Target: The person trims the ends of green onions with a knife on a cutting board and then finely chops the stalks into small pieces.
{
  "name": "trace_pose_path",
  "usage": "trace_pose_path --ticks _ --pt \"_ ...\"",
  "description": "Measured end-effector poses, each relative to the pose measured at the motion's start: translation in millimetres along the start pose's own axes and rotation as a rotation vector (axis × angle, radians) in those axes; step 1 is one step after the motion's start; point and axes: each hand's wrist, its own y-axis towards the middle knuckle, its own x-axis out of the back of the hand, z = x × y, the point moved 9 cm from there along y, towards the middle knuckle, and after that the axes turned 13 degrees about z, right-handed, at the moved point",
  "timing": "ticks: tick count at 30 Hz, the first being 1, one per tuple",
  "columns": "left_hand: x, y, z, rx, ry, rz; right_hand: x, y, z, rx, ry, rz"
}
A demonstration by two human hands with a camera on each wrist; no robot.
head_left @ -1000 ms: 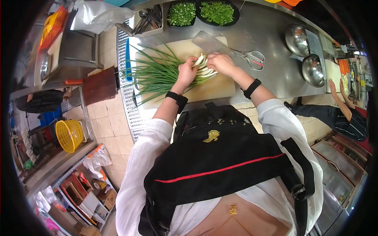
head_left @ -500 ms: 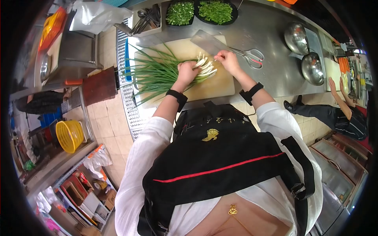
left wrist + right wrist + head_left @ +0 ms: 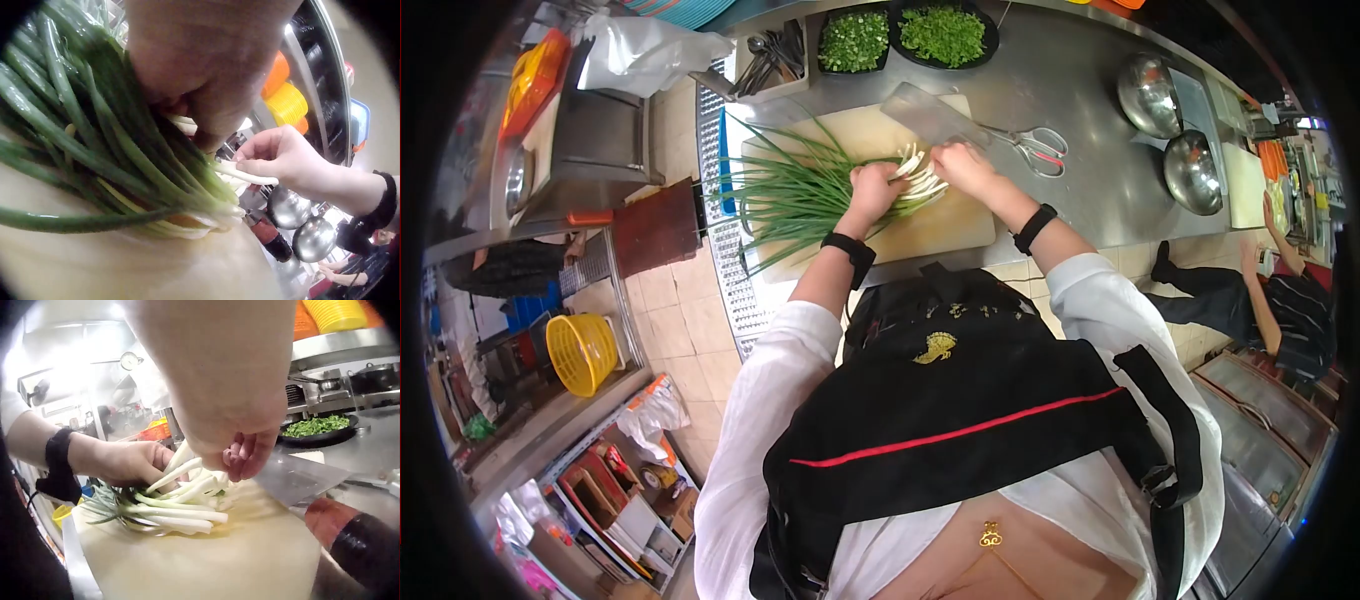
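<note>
A large bunch of spring onions (image 3: 795, 190) lies across a pale cutting board (image 3: 960, 228), green leaves to the left, white ends to the right. My left hand (image 3: 874, 190) grips the bunch just behind the white ends. Thumb and fingers of my right hand (image 3: 963, 168) pinch one white end, seen in the left wrist view beside a stalk (image 3: 247, 174). More white stalks (image 3: 181, 515) fan out low over the board in the right wrist view. Behind my right hand, a cleaver (image 3: 925, 112) lies flat over the board's far edge, its dark-banded handle (image 3: 359, 540) pointing right.
Scissors (image 3: 1042, 152) lie right of the board. Two black dishes of chopped greens, one nearer the middle (image 3: 943, 35), stand at the back beside a utensil bin (image 3: 775, 85). Steel bowls (image 3: 1193, 172) sit at the right, where another person (image 3: 1285, 300) stands.
My right hand drew away right from the white ends half a second ago and is now back at them. The left hand keeps its grip on the bunch.
</note>
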Motion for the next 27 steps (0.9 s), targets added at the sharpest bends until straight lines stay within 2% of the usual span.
trace_pose_path --ticks 3,5,6,8,9,11,13,15,17,20,23,27 --pt "1.2 -0.2 0.6 0.002 0.021 -0.003 3.5 3.0 -2.9 0.043 -0.028 -0.058" --pt "2.2 0.1 0.1 0.001 0.030 -0.001 11.2 3.2 -32.2 -0.113 0.298 -0.115" --pt "2.0 1.1 2.4 -0.004 -0.021 0.012 13.5 3.4 -38.5 -0.112 0.296 -0.114" --pt "-0.7 0.2 5.6 -0.005 -0.075 0.025 9.7 -9.6 -78.6 -0.290 0.852 -0.249" --pt "2.0 -0.9 2.9 -0.013 -0.096 0.012 9.8 -11.9 -81.6 -0.290 0.851 -0.247" --pt "5.4 -4.1 -3.2 -0.023 -0.118 0.000 1.9 -12.8 -85.4 -0.232 1.105 -0.221" --pt "17.2 -9.8 -9.4 -0.109 -0.267 -0.110 7.6 -19.5 -72.5 -0.236 1.156 -0.218" --pt "28.7 -17.7 -25.2 -0.178 -0.191 -0.175 21.4 -28.2 -58.1 -0.236 1.210 -0.213" --pt "42.7 -27.5 -46.9 -0.244 -0.110 -0.240 12.9 -31.8 -39.8 -0.300 1.422 0.027" --pt "70.3 -45.3 -89.2 -0.377 -0.177 -0.397 8.9 -26.0 -16.1 -0.227 1.533 0.102" --pt "69.9 -44.9 -98.6 -0.290 -0.328 -0.309 9.4 -22.9 11.0 -0.180 1.572 0.195" --pt "82.0 -59.7 -100.5 -0.260 -0.266 -0.410 8.8 -17.4 31.7 -0.160 1.588 0.250"
